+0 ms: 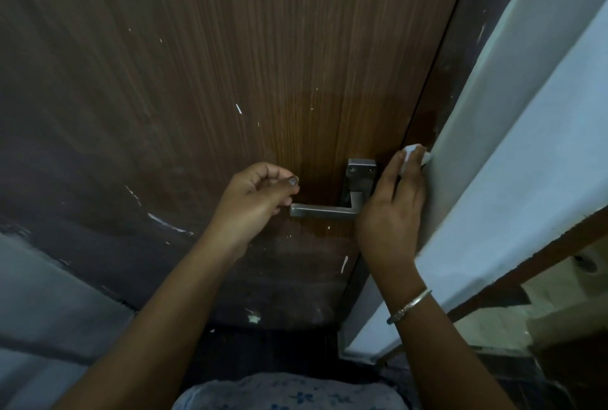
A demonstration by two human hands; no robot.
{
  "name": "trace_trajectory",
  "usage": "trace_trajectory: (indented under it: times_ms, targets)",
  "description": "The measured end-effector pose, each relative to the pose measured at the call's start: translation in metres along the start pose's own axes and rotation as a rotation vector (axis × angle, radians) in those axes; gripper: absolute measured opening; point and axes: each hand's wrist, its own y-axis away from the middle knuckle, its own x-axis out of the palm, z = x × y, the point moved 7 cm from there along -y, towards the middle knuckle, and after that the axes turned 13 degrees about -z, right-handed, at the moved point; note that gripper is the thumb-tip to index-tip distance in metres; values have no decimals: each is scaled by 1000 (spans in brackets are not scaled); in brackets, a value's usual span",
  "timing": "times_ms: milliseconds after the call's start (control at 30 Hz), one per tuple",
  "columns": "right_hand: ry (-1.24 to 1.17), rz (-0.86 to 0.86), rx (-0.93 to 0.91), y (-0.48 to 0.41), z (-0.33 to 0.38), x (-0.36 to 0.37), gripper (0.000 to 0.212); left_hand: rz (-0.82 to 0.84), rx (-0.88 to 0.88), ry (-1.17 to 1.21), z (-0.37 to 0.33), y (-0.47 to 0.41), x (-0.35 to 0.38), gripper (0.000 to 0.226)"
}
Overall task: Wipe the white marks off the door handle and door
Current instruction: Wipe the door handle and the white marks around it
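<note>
door (230, 47): brown, fine vertical wood grain, white flecks and streaks
handle (324, 210): dull silver-grey metal
cloth (415, 153): white
wall (513, 146): pale blue-white
bangle (409, 306): silver
garment (279, 393): pale, blue flower print

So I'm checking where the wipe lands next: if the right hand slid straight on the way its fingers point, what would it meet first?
The right hand, pressing the white cloth, points up along the door's edge. It would probably cross the dark door frame strip beside the pale wall, though depth is unclear.
</note>
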Motion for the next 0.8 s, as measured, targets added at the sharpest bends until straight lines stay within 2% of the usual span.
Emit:
trace_trajectory:
  times_ms: [100,300,400,467,533,567,633,700,800]
  targets:
    - [1,34,78,12,-13,9,73,11,-13,-36,2,3,2,7]
    - [-105,190,176,69,-24,30,72,20,-39,-74,17,2,3,8]
    - [-245,260,358,93,-28,42,71,-15,-50,-62,27,0,-2,9]
    - [-463,306,621,110,-31,53,56,-38,-61,-64,34,-1,-5,10]
    - [-795,259,1068,121,-31,61,23,-44,-69,-69,38,1,-6,14]
    - [-885,289,1272,132,-29,68,18,-45,-69,-69,39,2,-6,15]
    - [-1029,325,1545,141,-23,76,16,-51,-67,-67,39,4,-6,14]
    - [-1035,399,1658,146,-5,85,12,-57,-51,-59,40,5,-6,14]
    - [-1248,415,1923,141,39,95,14,-58,-2,-69,37,8,-8,14]
